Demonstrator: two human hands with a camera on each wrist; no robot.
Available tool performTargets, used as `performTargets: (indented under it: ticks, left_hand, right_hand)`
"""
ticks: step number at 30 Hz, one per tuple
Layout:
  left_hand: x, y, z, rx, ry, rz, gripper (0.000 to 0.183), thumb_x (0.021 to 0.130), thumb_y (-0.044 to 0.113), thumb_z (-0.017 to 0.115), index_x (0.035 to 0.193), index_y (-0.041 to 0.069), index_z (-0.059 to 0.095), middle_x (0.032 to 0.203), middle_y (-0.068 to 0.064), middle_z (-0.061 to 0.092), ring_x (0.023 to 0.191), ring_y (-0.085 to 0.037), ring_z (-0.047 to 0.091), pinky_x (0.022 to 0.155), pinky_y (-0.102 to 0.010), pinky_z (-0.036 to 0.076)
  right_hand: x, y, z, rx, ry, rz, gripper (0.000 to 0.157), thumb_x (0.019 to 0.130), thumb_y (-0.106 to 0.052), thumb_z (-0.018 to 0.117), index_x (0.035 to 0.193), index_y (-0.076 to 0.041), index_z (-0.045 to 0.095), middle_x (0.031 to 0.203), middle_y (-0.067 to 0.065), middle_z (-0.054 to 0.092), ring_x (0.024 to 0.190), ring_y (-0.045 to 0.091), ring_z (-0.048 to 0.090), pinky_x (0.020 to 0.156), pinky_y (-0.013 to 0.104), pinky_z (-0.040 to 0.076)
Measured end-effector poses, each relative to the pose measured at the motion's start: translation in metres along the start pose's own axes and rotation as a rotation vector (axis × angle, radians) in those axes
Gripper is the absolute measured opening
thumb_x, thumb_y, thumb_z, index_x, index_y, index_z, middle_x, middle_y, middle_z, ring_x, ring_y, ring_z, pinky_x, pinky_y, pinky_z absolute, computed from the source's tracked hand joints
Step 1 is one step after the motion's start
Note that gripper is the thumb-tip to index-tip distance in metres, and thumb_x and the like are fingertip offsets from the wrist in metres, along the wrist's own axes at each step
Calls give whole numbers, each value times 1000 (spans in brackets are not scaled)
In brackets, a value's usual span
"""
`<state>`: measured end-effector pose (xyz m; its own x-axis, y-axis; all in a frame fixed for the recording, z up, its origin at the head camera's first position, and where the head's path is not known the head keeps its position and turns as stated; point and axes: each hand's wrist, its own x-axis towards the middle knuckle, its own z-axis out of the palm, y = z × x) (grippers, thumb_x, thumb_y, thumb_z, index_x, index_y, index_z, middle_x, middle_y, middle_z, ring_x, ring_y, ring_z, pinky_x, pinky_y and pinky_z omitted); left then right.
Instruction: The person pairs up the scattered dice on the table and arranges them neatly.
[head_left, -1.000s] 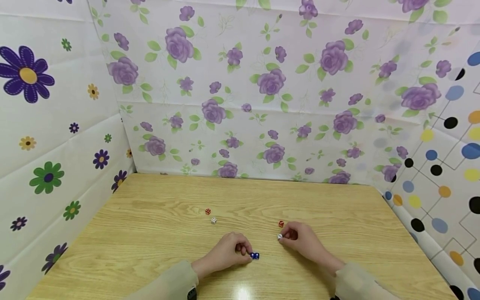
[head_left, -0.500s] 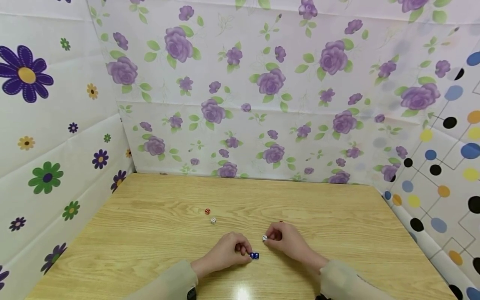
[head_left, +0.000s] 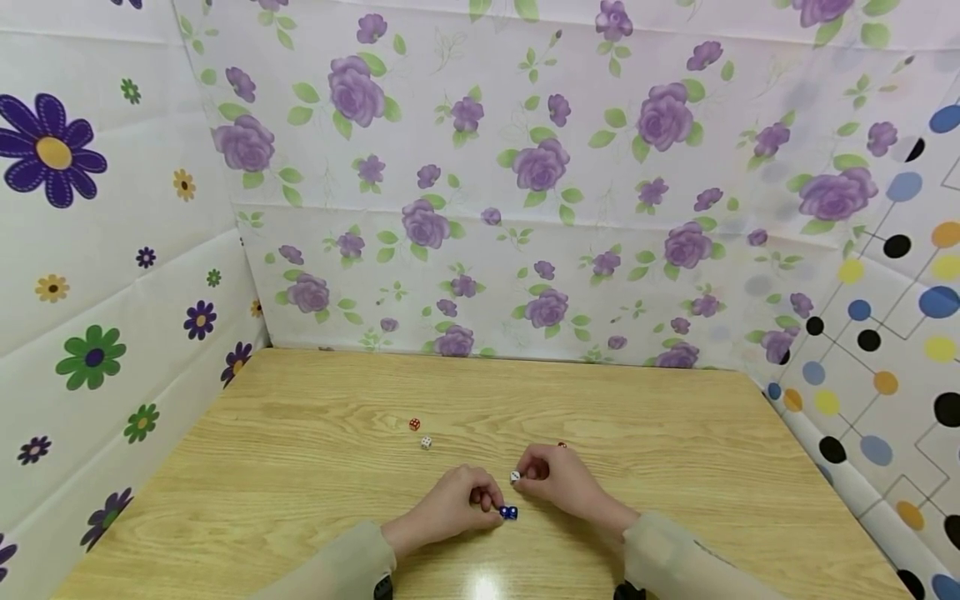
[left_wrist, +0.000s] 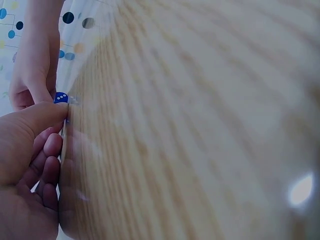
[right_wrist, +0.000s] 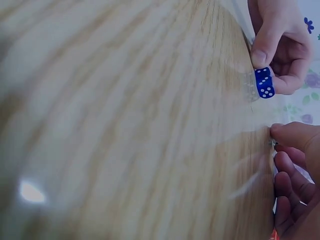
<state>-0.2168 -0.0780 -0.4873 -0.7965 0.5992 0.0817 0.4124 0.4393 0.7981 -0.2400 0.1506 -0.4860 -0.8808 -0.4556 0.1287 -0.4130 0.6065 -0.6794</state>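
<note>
1. The left hand [head_left: 457,500] lies at 9 o'clock of the blue dice [head_left: 508,512], thumb and finger pinching the left one. The dice sit side by side, apparently touching.
2. The right hand [head_left: 561,483] lies at 3 o'clock of the white die [head_left: 515,477], which it pinches in its fingertips. Whether that die rests on the table [head_left: 675,425] or is slightly lifted, I cannot tell.
3. The hands are near each other but apart. The white die is at 12 o'clock of the blue dice, with a gap between.
4. The step in hand looks like steadying the blue dice while handling the white die close by. A light, even pinch should do on the left; too much push could shove the outer one towards 3 o'clock.
5. Grip the white die by opposite sides, fingertips low and top in sight. A hard squeeze might spin it loose.
6. Mind the knuckles: a red die [head_left: 562,445], partly hidden, sits just beyond the right hand, at 2 o'clock of the white die.
7. At 10 o'clock, well apart, the second white die [head_left: 426,442] and second red die [head_left: 415,425] need little care.
</note>
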Motion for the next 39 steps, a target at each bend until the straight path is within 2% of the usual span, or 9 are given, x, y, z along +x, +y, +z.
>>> performTargets:
  ticks: [23, 39]
  left_hand:
    - [0, 1, 0, 14, -4, 4, 10, 82, 12, 80, 87, 12, 72, 74, 4, 62, 65, 3, 50, 63, -15, 44]
    - [0, 4, -1, 12, -8, -15, 10, 82, 14, 80, 87, 12, 72, 76, 0, 64, 65, 2, 50, 63, -15, 43]
  right_hand:
    - [1, 0, 3, 9, 9, 17, 8, 87, -21, 76, 88, -20, 68, 74, -7, 58, 62, 3, 48, 57, 20, 42]
    - [0, 1, 3, 16, 21, -4, 8, 87, -20, 76, 89, -20, 68, 74, -6, 59, 61, 4, 48, 57, 20, 42]
